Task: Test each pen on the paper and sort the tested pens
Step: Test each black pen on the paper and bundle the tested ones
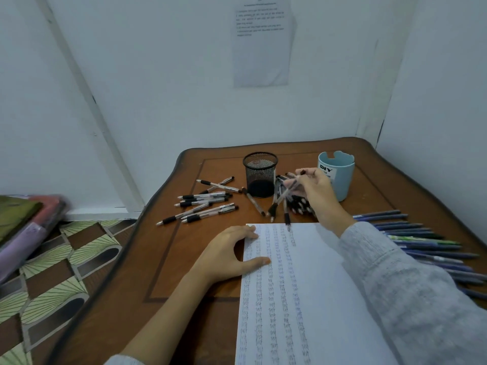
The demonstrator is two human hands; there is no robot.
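On the wooden bench point(168, 259), seen from the head camera, a lined paper point(316, 299) lies near the front edge, its left half filled with columns of small handwriting. The left hand point(226, 254) lies flat with straight fingers, thumb and fingertips pressing on the paper's left edge. The right hand point(313, 191), beyond the paper's far edge, pinches a small bunch of black-grip pens point(283, 196) with curled fingers, tips pointing down toward the paper; whether any tip touches the sheet I cannot tell. More dark pens lie under that hand. A loose pile of black pens point(203, 206) lies left of a black mesh cup point(259, 175). A pale blue cup point(342, 180) stands just behind the right hand. Blue pens point(421, 241) lie in a row along the bench's right side.
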